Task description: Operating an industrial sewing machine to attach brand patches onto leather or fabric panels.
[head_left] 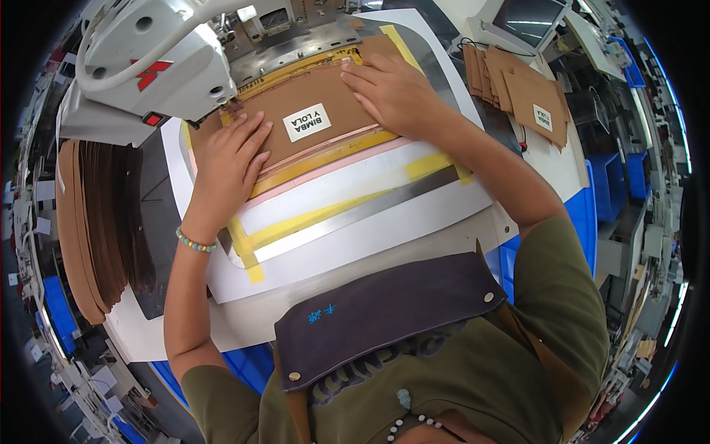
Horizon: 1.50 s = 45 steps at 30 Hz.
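Note:
A brown panel with a white printed label lies in a jig with yellow strips under a white industrial sewing machine. My left hand lies on the panel's left part, fingers extended and slightly apart, near the needle area. My right hand rests on its right part, fingers stretched toward the upper yellow strip. The jig sits on a white sheet with taped edges and a metal bar.
Brown pieces stand stacked at the left. More labelled brown pieces lie at the right, near a screen and a cable. Blue bins sit beside and beneath the table. A dark pouch hangs at my chest.

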### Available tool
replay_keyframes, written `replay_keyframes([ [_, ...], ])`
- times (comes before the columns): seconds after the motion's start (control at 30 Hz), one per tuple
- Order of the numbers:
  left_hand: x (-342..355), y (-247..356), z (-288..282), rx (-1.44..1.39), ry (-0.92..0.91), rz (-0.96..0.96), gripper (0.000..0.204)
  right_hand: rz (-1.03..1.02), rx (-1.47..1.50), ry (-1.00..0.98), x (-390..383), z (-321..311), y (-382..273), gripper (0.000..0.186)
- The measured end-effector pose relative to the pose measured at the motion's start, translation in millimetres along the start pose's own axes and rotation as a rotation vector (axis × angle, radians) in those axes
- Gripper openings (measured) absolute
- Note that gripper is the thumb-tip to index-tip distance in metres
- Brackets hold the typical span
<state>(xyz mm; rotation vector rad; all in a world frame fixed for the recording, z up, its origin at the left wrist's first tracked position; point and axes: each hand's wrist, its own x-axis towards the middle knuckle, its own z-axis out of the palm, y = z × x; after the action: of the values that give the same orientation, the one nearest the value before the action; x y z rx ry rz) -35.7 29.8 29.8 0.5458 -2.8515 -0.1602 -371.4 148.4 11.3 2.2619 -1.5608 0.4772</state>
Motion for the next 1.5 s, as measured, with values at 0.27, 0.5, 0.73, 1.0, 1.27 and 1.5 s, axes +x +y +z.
replay_keyframes([
  [0.27,0.9,-1.1,1.5,-0.028,0.064,0.063,0.042,0.000,0.037,0.024,6.6,-0.9,-8.5,0.031],
  [0.5,8.0,7.9,5.2,-0.050,0.062,0.075,0.039,-0.012,0.082,0.016,19.7,0.1,-21.2,0.036],
  [0.73,12.6,14.2,2.3,-0.097,0.038,0.064,0.039,-0.048,0.082,0.019,32.5,10.8,-30.2,0.032],
  [1.0,8.7,9.1,5.3,-0.133,0.031,0.024,0.039,-0.072,0.038,-0.010,49.1,24.6,-45.8,0.028],
  [1.27,4.2,4.5,5.0,-0.168,0.057,0.000,0.037,-0.104,0.056,0.073,62.4,36.8,-61.4,0.025],
  [1.5,-1.2,-1.8,1.5,-0.164,0.085,-0.026,0.037,-0.122,0.092,0.139,75.0,48.7,-73.9,0.024],
])
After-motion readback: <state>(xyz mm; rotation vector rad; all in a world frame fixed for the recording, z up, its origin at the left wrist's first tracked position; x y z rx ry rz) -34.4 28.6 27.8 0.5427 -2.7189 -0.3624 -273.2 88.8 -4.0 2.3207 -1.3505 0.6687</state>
